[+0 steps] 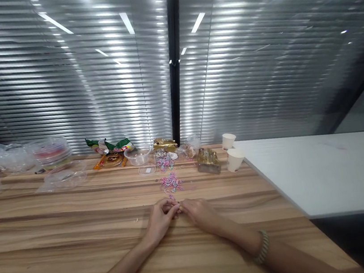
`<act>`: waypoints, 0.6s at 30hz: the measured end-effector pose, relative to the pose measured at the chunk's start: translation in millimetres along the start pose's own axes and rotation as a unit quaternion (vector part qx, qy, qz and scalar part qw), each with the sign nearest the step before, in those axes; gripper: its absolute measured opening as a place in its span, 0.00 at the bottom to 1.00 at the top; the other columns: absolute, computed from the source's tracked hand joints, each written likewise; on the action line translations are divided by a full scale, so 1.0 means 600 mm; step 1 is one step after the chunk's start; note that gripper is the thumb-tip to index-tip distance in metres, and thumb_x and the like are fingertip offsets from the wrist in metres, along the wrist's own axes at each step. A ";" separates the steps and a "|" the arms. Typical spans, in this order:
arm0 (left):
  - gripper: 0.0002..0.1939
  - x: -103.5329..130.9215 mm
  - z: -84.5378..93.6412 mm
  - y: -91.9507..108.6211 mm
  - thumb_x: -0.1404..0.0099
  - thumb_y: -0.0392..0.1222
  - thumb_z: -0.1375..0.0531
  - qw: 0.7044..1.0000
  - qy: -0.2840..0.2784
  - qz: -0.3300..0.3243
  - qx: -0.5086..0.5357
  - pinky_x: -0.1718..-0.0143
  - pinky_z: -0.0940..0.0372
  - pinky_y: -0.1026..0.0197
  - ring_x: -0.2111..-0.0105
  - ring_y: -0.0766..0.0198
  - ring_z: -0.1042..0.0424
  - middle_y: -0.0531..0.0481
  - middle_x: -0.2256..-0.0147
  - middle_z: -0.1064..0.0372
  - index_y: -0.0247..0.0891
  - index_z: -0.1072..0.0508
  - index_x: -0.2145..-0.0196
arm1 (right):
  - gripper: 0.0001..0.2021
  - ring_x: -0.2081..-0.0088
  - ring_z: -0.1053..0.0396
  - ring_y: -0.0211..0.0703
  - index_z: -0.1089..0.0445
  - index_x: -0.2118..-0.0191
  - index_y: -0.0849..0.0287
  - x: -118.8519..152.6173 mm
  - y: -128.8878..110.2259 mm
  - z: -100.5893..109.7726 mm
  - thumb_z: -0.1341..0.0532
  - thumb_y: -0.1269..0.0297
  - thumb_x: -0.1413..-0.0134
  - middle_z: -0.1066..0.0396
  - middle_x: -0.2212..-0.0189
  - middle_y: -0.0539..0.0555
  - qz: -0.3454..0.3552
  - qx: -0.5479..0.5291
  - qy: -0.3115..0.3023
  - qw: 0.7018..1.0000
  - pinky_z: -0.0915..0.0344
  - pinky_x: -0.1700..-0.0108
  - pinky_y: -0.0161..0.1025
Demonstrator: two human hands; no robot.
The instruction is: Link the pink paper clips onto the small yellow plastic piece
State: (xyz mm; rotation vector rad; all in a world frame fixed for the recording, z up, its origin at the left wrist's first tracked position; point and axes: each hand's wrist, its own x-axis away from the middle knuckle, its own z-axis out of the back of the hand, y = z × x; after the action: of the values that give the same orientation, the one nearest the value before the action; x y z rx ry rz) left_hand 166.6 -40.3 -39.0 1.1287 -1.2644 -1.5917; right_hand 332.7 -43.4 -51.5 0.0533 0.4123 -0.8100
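My left hand [161,218] and my right hand [199,213] meet fingertip to fingertip low over the wooden table [81,241]. Both are closed in a pinch around something tiny, partly yellowish, too small to name. Just beyond the fingers lies a loose pile of small pink, purple and teal pieces [171,182]. Behind it, a second heap of similar pieces [164,162] spills by a clear bag. A greenish bracelet [262,246] circles my right forearm.
Two paper cups [235,160], a gold package [208,161], a clear bowl [138,156] and snack packets [112,159] stand along the back. Stacked plastic lids [52,152] are at the back left. A white table [325,170] adjoins on the right.
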 end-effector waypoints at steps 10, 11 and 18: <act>0.12 -0.001 0.000 -0.014 0.45 0.46 0.41 1.000 0.005 -0.015 -0.012 0.73 0.37 0.65 0.75 0.64 0.31 0.47 0.74 0.31 0.32 0.32 0.71 | 0.06 0.68 0.34 0.40 0.37 0.62 0.61 0.000 0.000 0.000 0.50 0.70 0.40 0.32 0.68 0.54 -0.004 -0.026 -0.003 1.000 0.42 0.68 0.32; 0.12 -0.001 0.000 -0.014 0.45 0.45 0.41 1.000 0.010 -0.017 -0.015 0.73 0.37 0.65 0.75 0.65 0.31 0.47 0.74 0.31 0.32 0.32 0.70 | 0.06 0.69 0.34 0.40 0.37 0.63 0.61 0.000 -0.001 0.000 0.50 0.70 0.40 0.32 0.68 0.54 -0.005 -0.025 -0.001 1.000 0.42 0.69 0.32; 0.19 -0.001 0.009 -0.006 0.50 0.44 0.38 0.999 0.027 -0.026 -0.021 0.66 0.34 0.61 0.69 0.62 0.31 0.46 0.66 0.32 0.33 0.32 0.60 | 0.08 0.70 0.35 0.40 0.38 0.65 0.62 0.002 0.003 -0.005 0.52 0.68 0.39 0.32 0.70 0.54 -0.004 -0.027 0.024 0.999 0.43 0.70 0.32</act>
State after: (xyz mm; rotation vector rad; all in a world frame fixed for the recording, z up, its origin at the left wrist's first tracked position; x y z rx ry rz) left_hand 161.6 -37.6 -42.0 1.1795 -1.1694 -1.6089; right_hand 333.9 -42.4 -55.2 0.0200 0.4800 -0.8056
